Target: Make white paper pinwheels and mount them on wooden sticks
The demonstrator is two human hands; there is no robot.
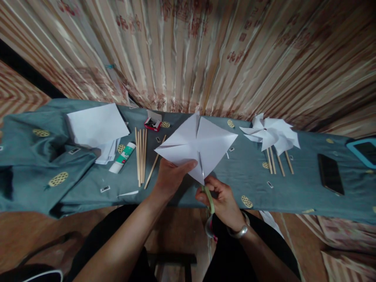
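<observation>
A square sheet of white paper (216,135) is held up over the middle of the table, one corner pointing at me. Slits run inward from its left and far corners. My left hand (172,176) grips its near left edge, thumb on top and the other fingers hidden beneath. In my right hand (221,199) is a pair of scissors (209,199) with green handles. One blade lies over the paper at the near corner, pointing toward the centre; the other blade is out of sight under the sheet.
Left of the paper lie wooden sticks (143,154), a glue stick (122,157), a small red box (153,122) and white sheets (95,124). On the right are finished paper pinwheels (272,133), a dark phone (330,173) and a blue-framed device (364,152). A curtain (188,58) hangs behind the cloth-covered table (243,168).
</observation>
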